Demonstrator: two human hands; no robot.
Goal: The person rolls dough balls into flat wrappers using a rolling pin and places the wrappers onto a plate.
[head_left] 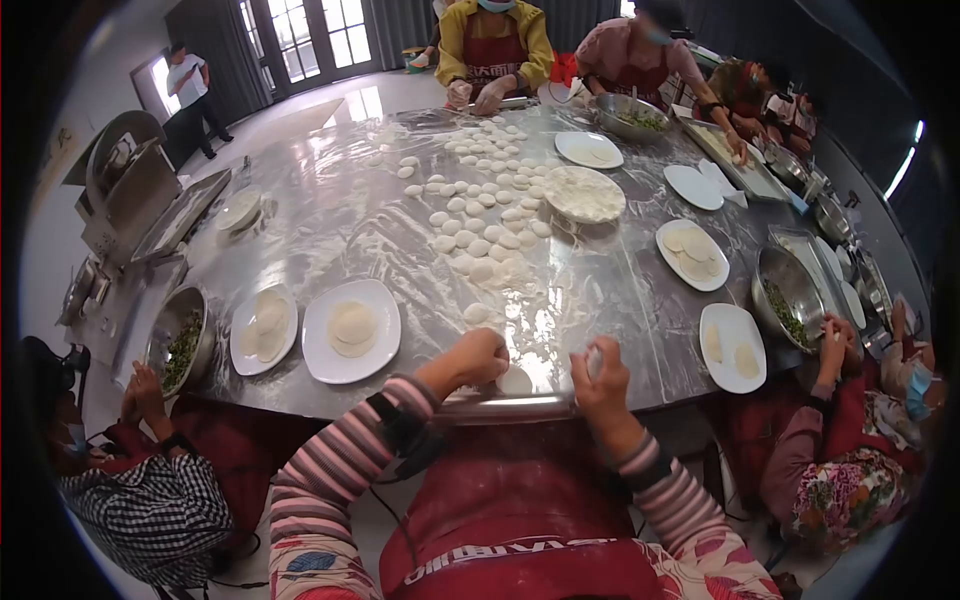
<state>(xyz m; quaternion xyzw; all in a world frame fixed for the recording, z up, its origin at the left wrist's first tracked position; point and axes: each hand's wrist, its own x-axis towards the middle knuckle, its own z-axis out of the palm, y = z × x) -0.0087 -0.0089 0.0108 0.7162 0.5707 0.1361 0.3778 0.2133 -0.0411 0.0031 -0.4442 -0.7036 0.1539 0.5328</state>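
A small round of dough [514,381] lies at the steel table's near edge. My left hand [472,358] is closed at its left side, thumb and fingertips pinching its rim. To the right, my right hand [602,378] is curled around something pale, mostly hidden by the fingers. A single dough piece [478,313] sits just beyond my left hand. Farther off, many flattened dough pieces [480,222] are spread over the floured steel table [330,225]. Beside them stands a round, flour-covered tray [585,195].
White plates with dough rounds stand at left [315,364] and right [672,270]. Metal bowls with green filling are at far left [205,345] and right [765,320]. Co-workers [495,45] surround the table; their hands are near both side bowls.
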